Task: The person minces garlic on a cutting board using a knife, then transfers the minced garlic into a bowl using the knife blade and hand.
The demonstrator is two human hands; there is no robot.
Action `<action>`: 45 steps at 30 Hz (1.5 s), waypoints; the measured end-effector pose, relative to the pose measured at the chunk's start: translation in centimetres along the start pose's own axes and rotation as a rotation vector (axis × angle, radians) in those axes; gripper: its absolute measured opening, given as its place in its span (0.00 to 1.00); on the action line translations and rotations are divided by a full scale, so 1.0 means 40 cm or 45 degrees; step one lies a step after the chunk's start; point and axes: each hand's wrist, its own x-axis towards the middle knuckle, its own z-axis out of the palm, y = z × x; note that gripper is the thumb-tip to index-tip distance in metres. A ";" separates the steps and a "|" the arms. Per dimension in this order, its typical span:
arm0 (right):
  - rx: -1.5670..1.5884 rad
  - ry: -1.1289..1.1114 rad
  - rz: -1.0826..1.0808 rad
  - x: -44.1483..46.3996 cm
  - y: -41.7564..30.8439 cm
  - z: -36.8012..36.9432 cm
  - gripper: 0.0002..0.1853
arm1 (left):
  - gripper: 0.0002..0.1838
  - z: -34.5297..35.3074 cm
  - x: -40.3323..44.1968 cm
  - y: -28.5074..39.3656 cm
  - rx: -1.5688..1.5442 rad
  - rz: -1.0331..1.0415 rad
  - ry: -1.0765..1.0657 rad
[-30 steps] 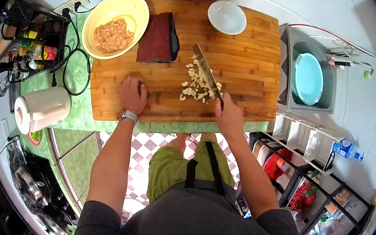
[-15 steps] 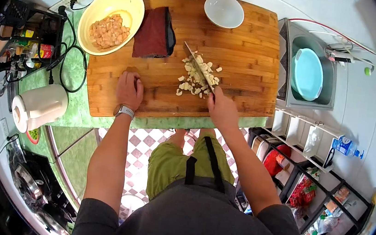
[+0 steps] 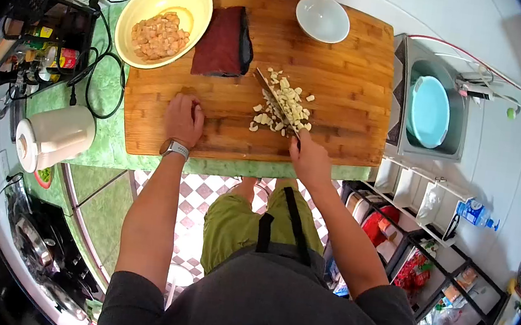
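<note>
My right hand (image 3: pixel 310 162) grips the handle of a kitchen knife (image 3: pixel 275 99), its blade slanting up and left across the cutting board (image 3: pixel 351 102). Around the blade lies a loose heap of chopped pale pieces, probably garlic (image 3: pixel 290 102); most are on its right side, some on its left. On the left part of the board rests my left hand (image 3: pixel 185 120), its fingers curled in and nothing visible in them. A folded dark red cloth (image 3: pixel 221 44) lies above and between the hands.
A yellow bowl (image 3: pixel 199 3) of diced raw meat (image 3: pixel 159 37) stands at the board's upper left, a white bowl (image 3: pixel 322 19) at its top. Right of the board is a sink (image 3: pixel 458 121) with a blue basin (image 3: pixel 428 111). A cream jug (image 3: pixel 58 133) and black cables (image 3: pixel 119 63) are left.
The knife has shifted among the chopped pieces, and more of them now lie right of its blade. My left hand stays on the board. The whole view has shifted slightly.
</note>
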 end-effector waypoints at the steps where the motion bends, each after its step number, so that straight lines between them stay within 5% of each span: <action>1: 0.014 0.022 -0.031 0.005 0.003 -0.001 0.11 | 0.06 -0.001 0.001 -0.002 0.003 -0.005 0.006; 18: 0.033 -0.243 -0.202 -0.038 0.002 -0.021 0.10 | 0.07 0.005 0.001 -0.003 -0.100 -0.004 0.006; 27: 0.062 0.054 -0.170 0.051 0.049 -0.117 0.12 | 0.07 -0.008 0.011 0.017 -0.068 -0.007 -0.001; 45: 0.076 0.075 0.055 0.011 0.001 -0.068 0.12 | 0.07 -0.002 0.005 0.006 -0.001 -0.025 -0.045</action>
